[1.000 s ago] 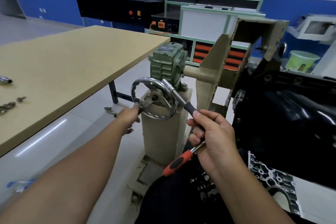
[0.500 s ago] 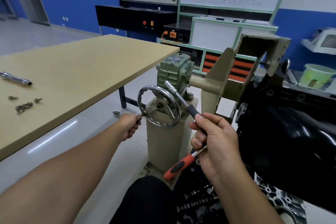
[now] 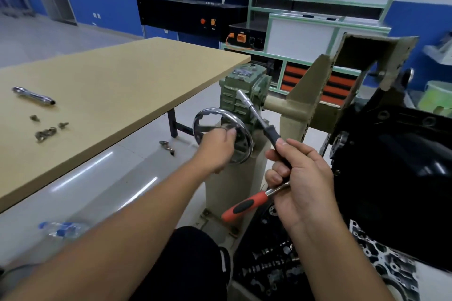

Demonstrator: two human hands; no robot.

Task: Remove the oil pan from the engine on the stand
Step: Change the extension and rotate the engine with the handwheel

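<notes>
The engine hangs on the beige stand at the right, with the glossy black oil pan facing me. A chrome handwheel sits on the stand's green gearbox. My left hand grips the handwheel's crank handle in front of the wheel. My right hand holds two tools together beside the pan: a black-handled extension driver pointing up-left and an orange-handled ratchet pointing down-left.
A wooden table at the left carries a chrome wrench and several loose bolts. Engine parts and a cylinder head lie on the floor below the engine. A water bottle lies on the floor at lower left.
My left hand has turned the crank handle from the wheel's lower left up across its front. My right hand kept both tools. The view has swung left.
</notes>
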